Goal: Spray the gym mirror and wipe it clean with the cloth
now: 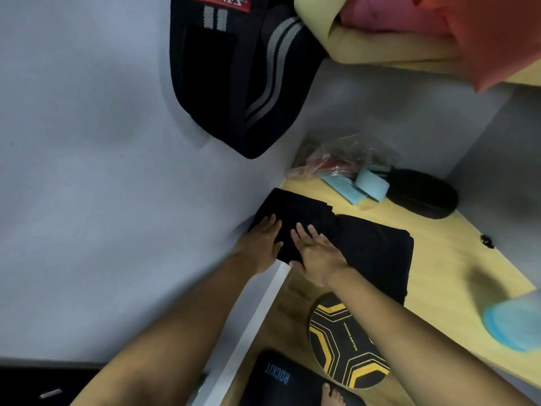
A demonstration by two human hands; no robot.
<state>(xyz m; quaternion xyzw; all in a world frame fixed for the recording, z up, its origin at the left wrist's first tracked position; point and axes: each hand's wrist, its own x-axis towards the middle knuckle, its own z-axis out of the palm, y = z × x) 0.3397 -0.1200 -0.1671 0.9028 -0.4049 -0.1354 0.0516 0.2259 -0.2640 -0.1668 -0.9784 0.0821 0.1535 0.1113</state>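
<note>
- Both hands are flat on a folded black cloth (295,218) at the far-left end of a light wooden shelf (456,259), right against the grey wall (87,171).
- The left hand (260,241) has its fingers straight and pressing down on the cloth's left edge. The right hand (316,253) does the same just beside it, fingers spread and relaxed, gripping nothing.
- A second black folded piece (377,253) lies touching the first, on its right.
- Container-wise, there's a crinkly clear plastic bag (336,159) at the far end of the shelf with something red inside; can't tell what.
- Next to the bag sit light blue bands (366,186) and a black oval pouch (421,197).
- A blurry blue-ish thing (512,323) sits at the right edge; too smeared to say what it is.
- Readable text: the black strap with grey stripes (234,74) hanging on the wall has a red label ending in "LIKES".
- The round black-and-yellow board (345,344) below the shelf says "IRONMASTER", and the dark mat (281,382) near it says "ROCKIT".
- No mirror that I can make out.
</note>
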